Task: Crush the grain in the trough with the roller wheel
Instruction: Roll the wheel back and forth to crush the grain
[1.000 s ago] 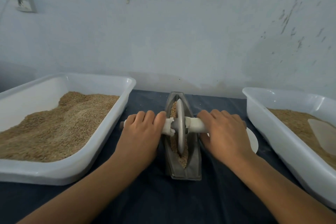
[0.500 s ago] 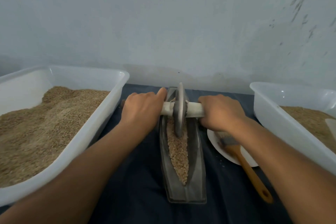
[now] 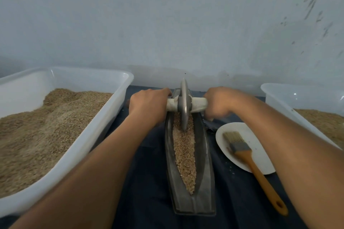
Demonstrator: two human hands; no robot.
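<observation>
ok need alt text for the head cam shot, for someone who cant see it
Two hands, left hand and right hand, grip the handle of a roller wheel standing at the far end of a narrow metal trough of grain. White tubs of grain sit either side; a brush lies on a plate to the right.

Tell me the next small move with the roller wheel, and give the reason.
Probably draw the roller wheel back along the trough toward the near end. Both the left hand and the right hand grip its axle, and the wheel stands at the far end, while most of the grain lies in front of it.
</observation>
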